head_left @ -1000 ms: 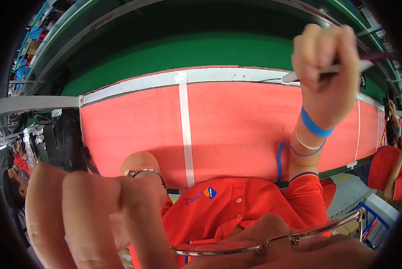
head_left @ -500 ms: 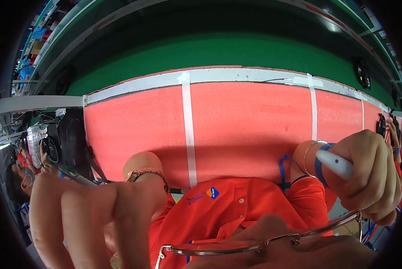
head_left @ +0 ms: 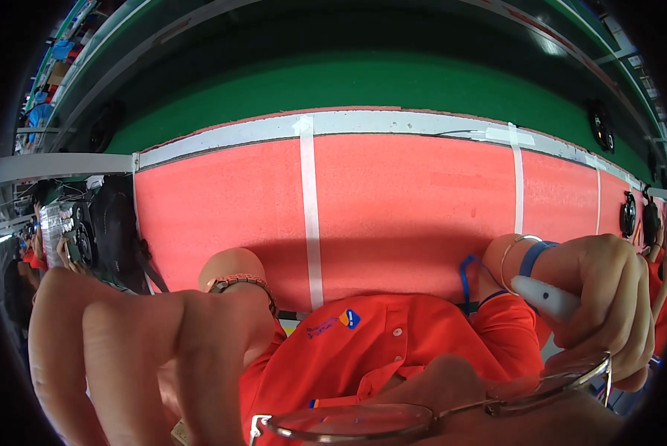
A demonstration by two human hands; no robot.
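Drop risk: the grey handpiece (head_left: 538, 292) could slip from the right hand (head_left: 610, 301); probable cause, a slackened grip on its smooth-looking shell.
Snag risk: the blue cord (head_left: 464, 275) could catch it, being looped near the wristband (head_left: 534, 258).
Handpiece look: pale, rounded end, one dark dot; remainder hidden.
Handpiece position: between three and four o'clock, near the wristband.
Right fingers: clamped round the handpiece.
Left hand (head_left: 136, 334): eight o'clock, fingers bent; cannot tell whether they grip anything.
Bench mat (head_left: 415, 186): pink, across the centre.
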